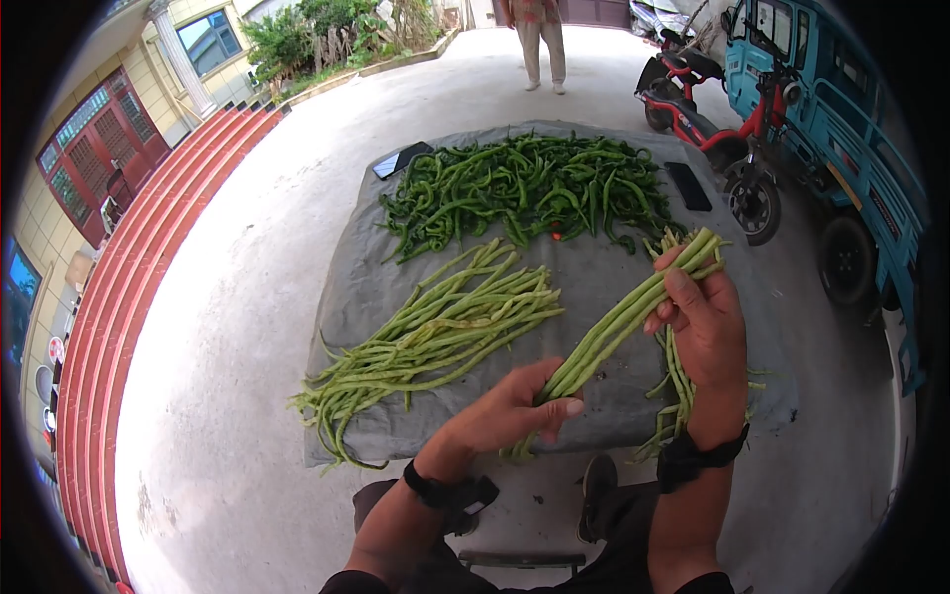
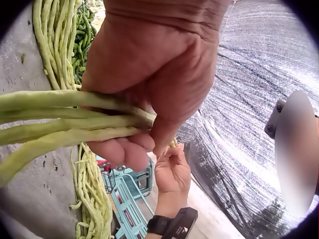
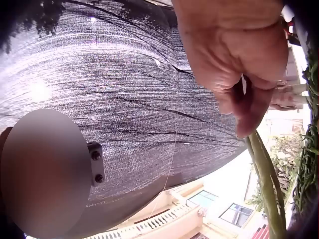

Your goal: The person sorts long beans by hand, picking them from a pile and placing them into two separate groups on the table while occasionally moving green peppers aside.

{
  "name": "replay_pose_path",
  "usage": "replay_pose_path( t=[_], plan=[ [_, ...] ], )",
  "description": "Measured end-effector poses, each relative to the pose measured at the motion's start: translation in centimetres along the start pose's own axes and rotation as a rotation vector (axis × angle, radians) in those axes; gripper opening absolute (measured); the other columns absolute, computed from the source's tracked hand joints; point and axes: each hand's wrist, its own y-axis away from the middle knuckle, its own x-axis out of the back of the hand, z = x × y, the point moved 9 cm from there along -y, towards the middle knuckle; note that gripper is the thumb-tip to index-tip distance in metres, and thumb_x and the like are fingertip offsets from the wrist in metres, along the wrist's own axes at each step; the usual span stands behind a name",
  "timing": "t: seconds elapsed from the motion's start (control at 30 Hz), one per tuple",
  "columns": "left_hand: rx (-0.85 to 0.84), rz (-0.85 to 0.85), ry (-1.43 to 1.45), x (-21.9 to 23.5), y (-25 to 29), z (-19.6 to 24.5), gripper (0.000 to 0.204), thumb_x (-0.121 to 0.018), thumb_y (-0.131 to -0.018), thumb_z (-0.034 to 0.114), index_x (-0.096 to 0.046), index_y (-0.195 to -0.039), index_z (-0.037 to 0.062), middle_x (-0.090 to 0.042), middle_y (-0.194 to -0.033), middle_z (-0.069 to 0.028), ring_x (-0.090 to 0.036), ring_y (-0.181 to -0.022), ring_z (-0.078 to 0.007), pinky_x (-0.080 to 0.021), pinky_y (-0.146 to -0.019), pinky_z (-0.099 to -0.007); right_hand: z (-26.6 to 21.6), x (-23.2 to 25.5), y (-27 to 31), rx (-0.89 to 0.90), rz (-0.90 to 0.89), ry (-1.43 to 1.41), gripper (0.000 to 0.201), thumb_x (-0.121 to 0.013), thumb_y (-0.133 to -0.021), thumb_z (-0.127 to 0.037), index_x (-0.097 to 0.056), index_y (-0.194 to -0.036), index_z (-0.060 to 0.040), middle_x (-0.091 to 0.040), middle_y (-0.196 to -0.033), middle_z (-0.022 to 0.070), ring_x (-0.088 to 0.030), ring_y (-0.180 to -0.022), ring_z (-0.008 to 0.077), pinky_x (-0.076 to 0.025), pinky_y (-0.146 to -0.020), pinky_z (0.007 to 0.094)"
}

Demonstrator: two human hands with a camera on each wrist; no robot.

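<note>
A small bundle of long green beans (image 1: 623, 322) slants between both hands over the cloth. My right hand (image 1: 705, 322) grips its upper end with thumb and curled fingers. Around the lower end, the fingers of my left hand (image 1: 510, 404) are curled; in the left wrist view the bean ends (image 2: 75, 122) run into that palm. Thumb and fingertips of the right hand (image 3: 239, 64) pinch the beans (image 3: 264, 179) in the right wrist view. A big pile of long beans (image 1: 435, 337) lies to the left, and a smaller pile (image 1: 681, 381) lies partly hidden behind the right hand and forearm.
Green peppers (image 1: 534, 188) are heaped along the far side of the grey cloth (image 1: 346, 287). A phone (image 1: 689, 186) lies right of them, another dark flat device (image 1: 403, 160) left. Beyond stand a red scooter (image 1: 712, 129), a blue three-wheeler (image 1: 871, 168) and a person (image 1: 539, 45).
</note>
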Motion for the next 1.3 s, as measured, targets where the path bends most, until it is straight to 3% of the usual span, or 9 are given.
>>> replay_pose_path(
  t=[0.17,0.43,0.57,0.63,0.73,0.83,1.03,1.3],
  plan=[
    [0.066,-0.008,-0.042,0.7,1.2,-0.3,0.024,-0.073,-0.105,0.023,-0.060,-0.114,0.0045,-0.059,-0.088,0.0031,-0.063,-0.074,-0.0056,-0.051,-0.068,-0.0249,-2.9,5.3,0.1,0.171,0.226,-0.071,0.022,-0.065,-0.109,-0.020,-0.065,-0.121,-0.0017,-0.060,-0.086,0.0005,-0.059,-0.076,0.0086,-0.056,-0.068,0.0288],
    [0.128,0.102,-0.263,4.4,5.0,2.7,0.028,-0.076,-0.102,0.019,-0.061,-0.119,0.0030,-0.059,-0.089,0.0025,-0.063,-0.069,-0.0058,-0.053,-0.059,-0.0261,-3.7,10.0,0.5,0.230,0.346,-0.114,0.025,-0.067,-0.108,-0.020,-0.066,-0.123,0.0005,-0.062,-0.094,0.0001,-0.058,-0.080,0.0061,-0.056,-0.070,0.0247],
    [0.135,0.228,-0.513,5.7,6.8,5.6,0.035,-0.078,-0.100,0.019,-0.061,-0.124,0.0013,-0.065,-0.089,-0.0050,-0.066,-0.069,-0.0107,-0.054,-0.060,-0.0303,-3.5,11.6,0.5,0.244,0.377,-0.147,0.027,-0.069,-0.107,-0.017,-0.066,-0.125,0.0024,-0.064,-0.099,0.0013,-0.059,-0.082,0.0052,-0.058,-0.072,0.0227],
    [0.124,0.327,-0.705,6.0,7.9,7.7,0.038,-0.079,-0.097,0.017,-0.061,-0.126,0.0009,-0.069,-0.090,-0.0102,-0.070,-0.072,-0.0172,-0.055,-0.063,-0.0342,-3.1,11.1,0.2,0.230,0.361,-0.151,0.028,-0.070,-0.106,-0.016,-0.066,-0.126,0.0027,-0.064,-0.100,0.0018,-0.061,-0.083,0.0057,-0.059,-0.072,0.0235],
    [-0.191,0.526,-1.135,6.3,9.7,11.5,0.037,-0.078,-0.095,0.012,-0.064,-0.127,0.0032,-0.074,-0.098,-0.0160,-0.075,-0.083,-0.0283,-0.056,-0.072,-0.0395,-1.7,9.4,-0.3,0.185,0.378,-0.168,0.028,-0.070,-0.106,-0.016,-0.066,-0.126,0.0031,-0.065,-0.100,0.0023,-0.062,-0.084,0.0066,-0.061,-0.073,0.0249],
    [-0.095,0.773,-1.146,8.4,12.2,12.9,0.030,-0.075,-0.094,0.008,-0.068,-0.124,0.0048,-0.076,-0.102,-0.0162,-0.076,-0.093,-0.0333,-0.057,-0.080,-0.0414,1.2,6.8,-1.7,0.108,0.303,-0.212,0.029,-0.071,-0.105,-0.016,-0.066,-0.126,0.0034,-0.066,-0.098,0.0024,-0.064,-0.083,0.0076,-0.062,-0.074,0.0256],
    [-0.137,1.002,-1.164,10.2,15.6,15.1,0.028,-0.074,-0.093,0.000,-0.071,-0.121,0.0033,-0.075,-0.109,-0.0125,-0.077,-0.099,-0.0277,-0.060,-0.085,-0.0394,5.4,2.4,-3.3,0.013,0.209,-0.277,0.030,-0.072,-0.105,-0.017,-0.066,-0.125,0.0037,-0.066,-0.098,0.0028,-0.066,-0.084,0.0084,-0.064,-0.077,0.0272],
    [-0.062,1.065,-1.402,13.1,17.1,14.1,0.029,-0.072,-0.092,-0.001,-0.074,-0.119,0.0089,-0.073,-0.104,-0.0116,-0.074,-0.097,-0.0314,-0.056,-0.084,-0.0430,11.7,0.0,-4.5,-0.142,0.119,-0.386,0.026,-0.072,-0.104,-0.017,-0.069,-0.121,0.0027,-0.069,-0.099,0.0045,-0.067,-0.083,0.0114,-0.066,-0.080,0.0313]
  ],
)
